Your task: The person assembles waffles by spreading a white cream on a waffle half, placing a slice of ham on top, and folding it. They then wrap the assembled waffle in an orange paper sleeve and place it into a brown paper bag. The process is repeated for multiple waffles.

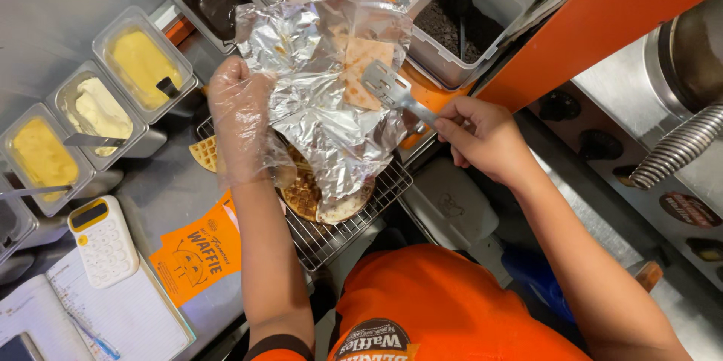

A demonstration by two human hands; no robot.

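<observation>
Foil sheet [316, 82], crumpled, was gripped at its edge by the gloved left hand [239, 116] above the wire rack [339, 229]; the bare right hand [482, 139], fingers closed on the spatula [392, 90], best kept the waffle piece [361, 67] level and centred.

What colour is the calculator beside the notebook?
The calculator is white with a yellow band around its screen; the head view shows it, lower left.

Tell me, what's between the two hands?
In the head view, crinkled foil with a waffle piece on it sits between the gloved left hand and the right hand, under the spatula.
</observation>
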